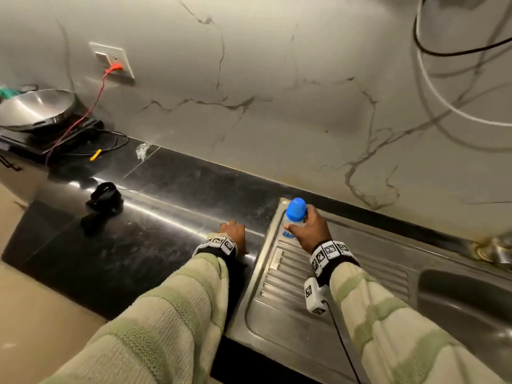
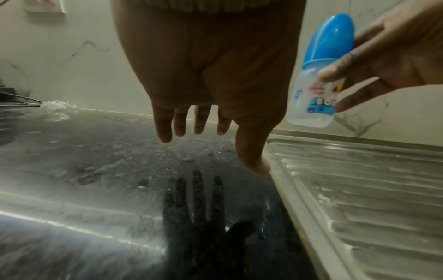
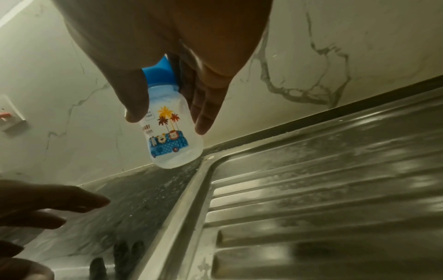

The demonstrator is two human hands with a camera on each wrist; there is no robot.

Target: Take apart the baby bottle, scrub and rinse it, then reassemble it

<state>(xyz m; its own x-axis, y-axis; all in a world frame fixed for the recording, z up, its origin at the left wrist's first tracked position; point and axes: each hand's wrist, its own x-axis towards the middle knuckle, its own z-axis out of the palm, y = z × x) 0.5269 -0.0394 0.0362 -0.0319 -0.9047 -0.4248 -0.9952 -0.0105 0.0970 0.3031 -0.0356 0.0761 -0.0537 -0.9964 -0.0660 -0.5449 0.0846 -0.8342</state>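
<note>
A small clear baby bottle (image 1: 293, 221) with a blue domed cap (image 1: 296, 208) and a cartoon bus print is held upright by my right hand (image 1: 311, 227) above the far left corner of the steel drainboard (image 1: 288, 297). In the right wrist view the thumb and fingers (image 3: 206, 106) pinch the bottle (image 3: 172, 136) just under the cap, its base clear of the steel. The left wrist view shows the bottle (image 2: 314, 98) at upper right. My left hand (image 1: 234, 235) hovers with straight, spread fingers (image 2: 165, 125) over the dark countertop (image 1: 155, 225), holding nothing.
The sink basin (image 1: 465, 297) lies at the right, past the ribbed drainboard. A black strap-like object (image 1: 102, 202) lies on the counter at left. Farther left stand a steel bowl (image 1: 36, 106) on a black appliance, a red cable (image 1: 91, 106) and a wall socket (image 1: 112, 59).
</note>
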